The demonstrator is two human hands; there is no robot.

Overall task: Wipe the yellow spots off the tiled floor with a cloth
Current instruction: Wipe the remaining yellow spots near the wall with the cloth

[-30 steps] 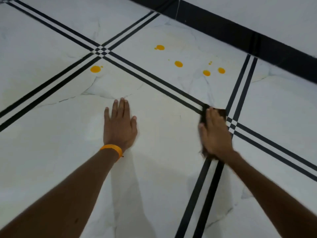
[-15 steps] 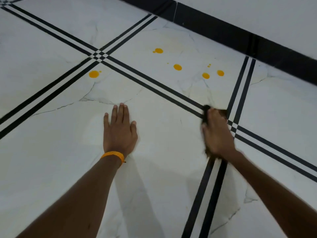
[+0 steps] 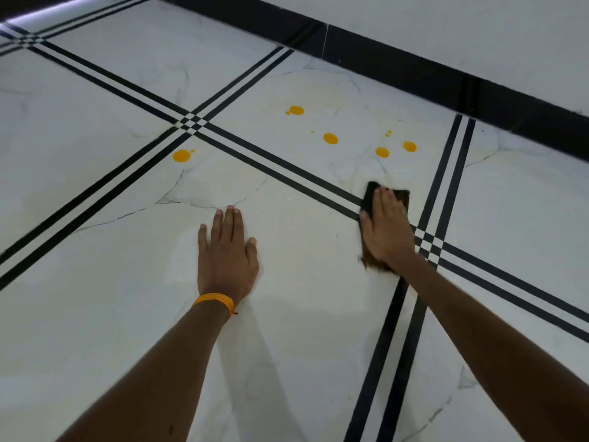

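Right hand (image 3: 387,231) lies flat on the dark brown cloth (image 3: 371,194), fingers (image 3: 390,202) straight and close together, pressing it to the tiled floor (image 3: 95,314). No curl, no pinch. The cloth sits fully under the palm. Its far edge pokes out past the fingertips, and a frayed bit shows behind the heel of the hand. It straddles the double black lines (image 3: 287,169), just beside their crossing.

The nearest yellow spots (image 3: 330,138), a cluster of four plus small specks, are on the tile beyond the fingertips, apart from the cloth. One more spot (image 3: 182,155) sits far left, across the lines.

Left hand (image 3: 228,253) is palm down on bare tile, fingers extended, holding nothing. It has an orange wristband (image 3: 214,299) and is well apart from the cloth.
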